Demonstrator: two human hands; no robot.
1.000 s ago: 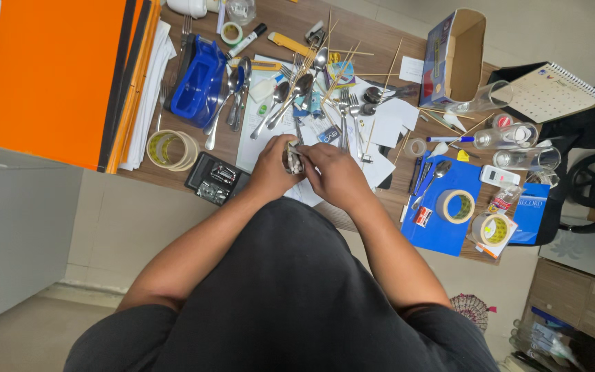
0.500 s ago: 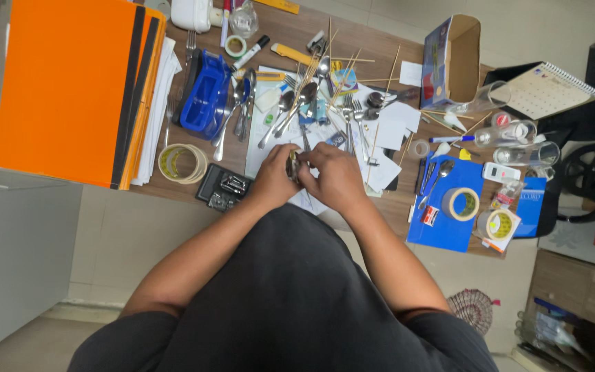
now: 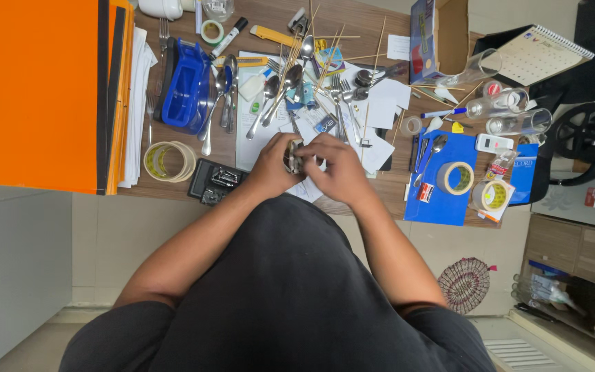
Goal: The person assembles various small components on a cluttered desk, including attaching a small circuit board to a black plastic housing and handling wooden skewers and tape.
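- We see both hands meeting at the near edge of the tabletop (image 3: 173,180), just above the person's dark shirt.
- Left hand (image 3: 272,165) curls around a small metallic object (image 3: 292,157), fingers closed on its left side.
- Right hand (image 3: 339,167) closes over the same object from the right, thumb and fingertips pinching it; neither hand is spread.
- The object sits between the two hands, at about 3 o'clock from the left hand and 9 o'clock from the right hand; it touches both, so neither is nearer.
- What the object is, we cannot tell; it is small, shiny and mostly hidden by fingers.
- Its visible part looks a bit taller than wide, long axis roughly 12-to-6 o'clock; which end points where, we cannot tell.
- At 12 o'clock from the hands lies a scatter of spoons and forks (image 3: 280,86) mixed with thin wooden skewers (image 3: 325,62) on white paper sheets.
- At 9 o'clock, a black calculator (image 3: 216,183) and a roll of yellowish tape (image 3: 168,161).
- At 10 o'clock, a blue tape dispenser (image 3: 186,86); farther left, an orange board (image 3: 32,89).
- At 3 o'clock, a blue folder (image 3: 449,200) carrying two tape rolls (image 3: 454,177).
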